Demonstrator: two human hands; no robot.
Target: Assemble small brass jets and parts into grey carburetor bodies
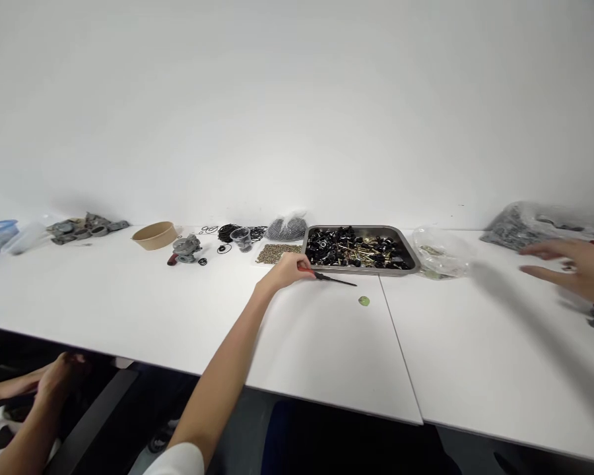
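Observation:
My left hand (pixel 292 269) is closed round the red handle of a screwdriver (pixel 335 280), just in front of the metal tray. Its dark shaft points right, low over the white table. Right of the tip lies a small green piece (pixel 363 301). At the right edge, my right hand (pixel 567 264) is raised above the table with thumb and fingers apart. A small grey thing shows beside its palm; whether it is touched cannot be made out. Behind that hand sits a clear bag of grey parts (pixel 512 224). The metal tray (pixel 366 270) holds many black and brass-coloured parts.
Leftward stand a shallow box of small brass pieces (pixel 272 254), a plastic cup (pixel 242 239), black rings (pixel 228 232), a carburetor (pixel 185 248) and a tan bowl (pixel 154 236). A clear bag (pixel 440 254) lies right of the tray. Another person's hands (pixel 62 376) are lower left.

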